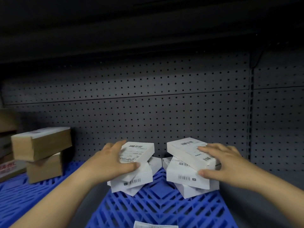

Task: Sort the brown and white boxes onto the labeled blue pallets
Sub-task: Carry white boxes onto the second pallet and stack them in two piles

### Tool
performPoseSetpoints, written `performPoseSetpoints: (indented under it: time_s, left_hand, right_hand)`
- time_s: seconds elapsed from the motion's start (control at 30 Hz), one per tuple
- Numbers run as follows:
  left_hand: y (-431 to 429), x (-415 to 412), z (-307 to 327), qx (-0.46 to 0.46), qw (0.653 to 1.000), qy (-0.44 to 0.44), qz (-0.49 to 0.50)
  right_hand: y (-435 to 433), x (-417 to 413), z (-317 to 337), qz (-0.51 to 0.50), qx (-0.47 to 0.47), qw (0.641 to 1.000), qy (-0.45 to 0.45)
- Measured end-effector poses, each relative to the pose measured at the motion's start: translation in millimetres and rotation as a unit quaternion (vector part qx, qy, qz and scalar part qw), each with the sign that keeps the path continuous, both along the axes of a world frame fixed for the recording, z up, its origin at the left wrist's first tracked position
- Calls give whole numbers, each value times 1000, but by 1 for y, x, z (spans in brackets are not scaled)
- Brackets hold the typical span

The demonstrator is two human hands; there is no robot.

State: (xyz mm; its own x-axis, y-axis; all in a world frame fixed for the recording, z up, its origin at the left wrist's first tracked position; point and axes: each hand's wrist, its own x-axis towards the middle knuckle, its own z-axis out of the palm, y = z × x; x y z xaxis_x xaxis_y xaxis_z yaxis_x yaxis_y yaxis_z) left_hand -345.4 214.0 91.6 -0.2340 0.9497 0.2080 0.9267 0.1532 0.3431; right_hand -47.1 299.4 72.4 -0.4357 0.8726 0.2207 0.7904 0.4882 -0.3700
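On the nearer blue pallet (156, 206), two stacks of barcode-labelled white boxes (131, 181) are sitting side by side; left hand (113, 162) is clamping the left stack's top box (139, 150); right hand (230, 163) is clasping the right stack (184, 176) between fingers and thumb; two brown boxes (41, 143) are lying stacked on a second pallet (16, 195).

Stockroom, grey pegboard shelving (148, 104), blue pallets (156, 206), labeled boxes (136, 152)

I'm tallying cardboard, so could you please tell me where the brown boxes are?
In the head view, the brown boxes sit stacked at the far left on a blue pallet, left of the white boxes.
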Motion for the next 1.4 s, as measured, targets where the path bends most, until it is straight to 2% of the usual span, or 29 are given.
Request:
performPoseSetpoints:
  time_s: [0.1, 0.2, 0.27, 0.3, 0.33, 0.4, 0.43, 0.5, 0.53, 0.57, 0.67, 0.73, 0.8, 0.9, 0.97, 1.03, 1.1, 1.17, 1.23, 1.3, 1.4]
  left_hand:
    - [-1, -1, 1, -5, 999, 38, 5]
    - [-9, -11, -2, 40, 997, 58, -8]
    - [-1, -32, 2, 122, 991, -42, -15]
    - [6, -44, 4, 178, 975, -133, -5]
    - [12, -60, 1, 238, 941, -238, 18]
    - [15, -79, -19, 287, 875, -388, 37]
    - [11, -76, -35, 281, 846, -453, 13]
    - [9, -71, -68, 209, 785, -582, -29]
    - [8, -72, -85, 175, 758, -627, -48]
    - [14, -74, -94, 152, 752, -638, -65]
    - [24, -74, -102, 120, 785, -596, -116]
    - [23, -74, -105, 129, 792, -581, -135]
    - [17, -73, -101, 122, 794, -570, -174]
    - [19, -76, -95, 118, 769, -595, -203]
    - [17, -68, -95, 95, 773, -569, -262]
    - [17, -68, -99, 88, 761, -588, -261]
    - [23, -71, -104, 106, 775, -571, -250]
    - [27, -71, -103, 106, 812, -524, -236]
    - [18, -66, -100, 96, 844, -455, -267]
    - [14, -67, -102, 100, 850, -424, -295]
    - [16, -69, -102, 121, 850, -431, -277]
  right_hand:
    - [-6, 2, 5, 5, -27, 999, -19]
    - [-19, 3, 18, -1, 10, 1000, -21]
    - [-43, -2, 35, 12, 56, 997, 49]
    - [-58, -8, 41, 22, 60, 990, 126]
    - [-72, -17, 44, 39, 42, 973, 224]
    - [-97, -41, 43, 93, -49, 918, 382]
    - [-106, -57, 40, 118, -113, 892, 422]
    - [-114, -90, 28, 134, -239, 852, 446]
    - [-113, -106, 20, 128, -278, 845, 439]
    - [-114, -121, 15, 124, -289, 844, 434]
    - [-105, -151, -2, 95, -273, 862, 417]
    - [-104, -165, -2, 57, -256, 866, 426]
    - [-104, -175, 0, 46, -277, 854, 437]
    - [-107, -181, -4, 17, -275, 857, 435]
    - [-111, -187, -4, -12, -274, 862, 427]
    - [-110, -192, -4, -19, -269, 859, 435]
    - [-112, -196, -2, -28, -266, 860, 435]
    - [-106, -197, -5, -16, -263, 865, 427]
    - [-98, -198, -9, -15, -250, 867, 432]
    - [-89, -198, -14, -37, -240, 876, 417]
    - [-78, -193, -18, -68, -238, 884, 396]
